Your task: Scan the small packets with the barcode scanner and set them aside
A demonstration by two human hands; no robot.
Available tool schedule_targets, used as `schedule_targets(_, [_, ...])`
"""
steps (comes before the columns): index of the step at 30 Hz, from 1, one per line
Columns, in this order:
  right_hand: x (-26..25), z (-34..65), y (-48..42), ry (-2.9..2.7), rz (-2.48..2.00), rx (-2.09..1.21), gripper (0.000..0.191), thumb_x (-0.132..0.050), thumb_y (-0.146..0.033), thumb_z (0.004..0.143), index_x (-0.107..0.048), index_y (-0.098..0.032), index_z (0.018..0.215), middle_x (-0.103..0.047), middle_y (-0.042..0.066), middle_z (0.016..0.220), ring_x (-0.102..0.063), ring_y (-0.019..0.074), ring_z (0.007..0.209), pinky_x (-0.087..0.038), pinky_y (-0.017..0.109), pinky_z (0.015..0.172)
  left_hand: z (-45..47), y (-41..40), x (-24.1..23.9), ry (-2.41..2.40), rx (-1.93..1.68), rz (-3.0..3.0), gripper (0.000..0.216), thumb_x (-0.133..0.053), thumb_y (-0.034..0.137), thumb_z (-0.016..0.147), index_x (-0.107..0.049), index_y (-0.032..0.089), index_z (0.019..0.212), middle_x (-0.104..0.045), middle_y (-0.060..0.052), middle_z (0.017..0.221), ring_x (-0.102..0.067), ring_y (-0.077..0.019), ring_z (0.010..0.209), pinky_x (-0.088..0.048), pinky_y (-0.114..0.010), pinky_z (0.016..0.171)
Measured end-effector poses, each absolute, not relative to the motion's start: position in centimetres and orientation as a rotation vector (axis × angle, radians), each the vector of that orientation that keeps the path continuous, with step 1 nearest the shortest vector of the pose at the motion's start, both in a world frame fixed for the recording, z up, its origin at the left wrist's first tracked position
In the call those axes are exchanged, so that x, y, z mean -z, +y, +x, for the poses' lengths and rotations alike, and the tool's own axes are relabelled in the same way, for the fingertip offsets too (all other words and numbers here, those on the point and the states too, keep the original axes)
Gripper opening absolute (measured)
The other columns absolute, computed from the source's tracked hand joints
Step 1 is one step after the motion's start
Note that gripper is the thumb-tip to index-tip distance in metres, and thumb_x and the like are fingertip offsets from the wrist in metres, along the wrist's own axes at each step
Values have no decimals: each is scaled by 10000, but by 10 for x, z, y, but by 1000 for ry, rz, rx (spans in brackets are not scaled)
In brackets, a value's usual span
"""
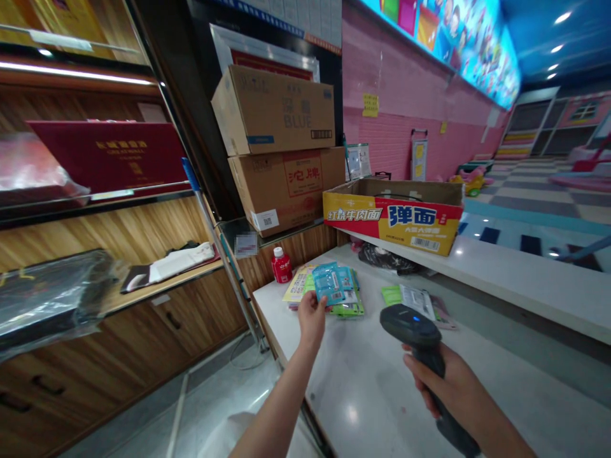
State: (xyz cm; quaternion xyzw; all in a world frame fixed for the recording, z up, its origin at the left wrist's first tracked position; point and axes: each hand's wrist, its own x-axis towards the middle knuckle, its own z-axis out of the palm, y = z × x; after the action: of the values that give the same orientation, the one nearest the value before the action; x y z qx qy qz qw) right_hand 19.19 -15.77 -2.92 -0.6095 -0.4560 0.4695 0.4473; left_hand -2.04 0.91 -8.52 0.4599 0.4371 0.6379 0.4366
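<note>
My left hand (311, 318) pinches a small blue packet (329, 285) and holds it up above the white counter (382, 394). My right hand (449, 385) is wrapped round the grip of a black barcode scanner (411, 326), whose head points toward the packet. Under and behind the packet lies a pile of blue, green and yellow packets (346, 299). More green and white packets (414, 300) lie just beyond the scanner head.
A red bottle (281, 265) stands at the counter's back left. A yellow and red open carton (396, 213) sits on the raised ledge, a black bag (384, 259) beneath it. Two stacked cardboard boxes (281, 149) stand behind. Wooden shelves (95, 254) and a metal ladder (224, 254) fill the left.
</note>
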Motion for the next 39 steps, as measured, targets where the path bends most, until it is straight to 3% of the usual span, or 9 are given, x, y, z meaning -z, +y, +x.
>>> schedule_targets(14, [21, 173, -164, -1225, -1575, -1173, 318, -609, -489, 736, -503, -205, 834, -498, -90, 423, -487, 116, 320, -402, 221, 318, -4, -19, 113, 1209, -1679, 1199, 167, -622, 315, 739, -561, 166, 782, -577, -4, 754, -575, -142, 676, -563, -306, 632])
schedule_targets(24, [23, 173, -164, -1197, -1551, -1171, 316, -603, -462, 759, -498, -192, 885, -516, -88, 476, -496, 105, 339, -397, 209, 323, -6, -19, 114, 1116, -1667, 1173, 250, -646, 379, 733, -570, 173, 853, -624, -18, 790, -606, -153, 691, -552, -300, 612])
schedule_targets(31, [13, 195, -159, -969, -1421, -1068, 421, -696, -520, 688, -529, -188, 886, -538, -77, 496, -485, 106, 343, -402, 220, 315, 10, -32, 100, 1080, -1544, 1200, 289, -680, 404, 707, -583, 157, 821, -635, -18, 739, -603, -136, 618, -504, -231, 493])
schedule_targets(39, [-12, 225, -165, -697, -1318, -928, 469, -796, -526, 599, -561, -185, 818, -564, -60, 515, -464, 84, 351, -389, 194, 313, 73, -35, 94, 922, -1299, 1026, 415, -735, 355, 664, -503, 156, 944, -677, -34, 726, -658, -160, 608, -552, -272, 542])
